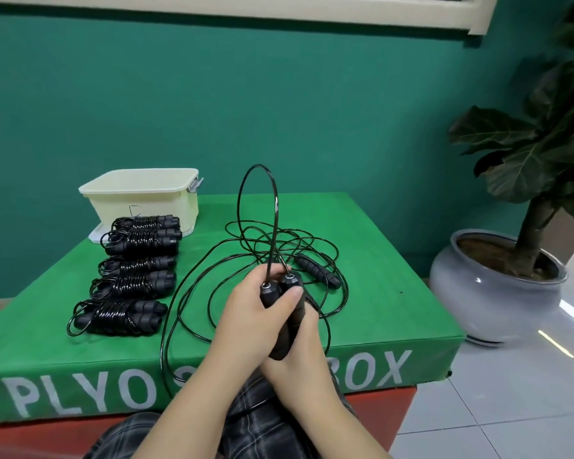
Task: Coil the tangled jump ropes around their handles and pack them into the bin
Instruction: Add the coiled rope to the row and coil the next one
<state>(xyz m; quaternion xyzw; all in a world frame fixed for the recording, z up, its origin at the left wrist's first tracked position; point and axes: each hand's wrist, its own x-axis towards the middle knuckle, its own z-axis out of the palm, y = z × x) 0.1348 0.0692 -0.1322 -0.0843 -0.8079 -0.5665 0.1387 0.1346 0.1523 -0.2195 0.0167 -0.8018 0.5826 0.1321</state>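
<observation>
At frame centre, both hands' fingers (290, 298) curl round 2 paired handles (280, 289), held together so the loose rope (259, 207) can wrap them.

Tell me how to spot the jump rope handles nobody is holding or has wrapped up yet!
Find the green plyo box, then its right side beyond the person's hands. There the loose handles lie in tangled rope, while the coiled bundles sit in a row on the left.

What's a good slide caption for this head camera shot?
Both hands grip a jump rope's paired handles above loose cord; coiled ropes wait beside the bin.
</observation>
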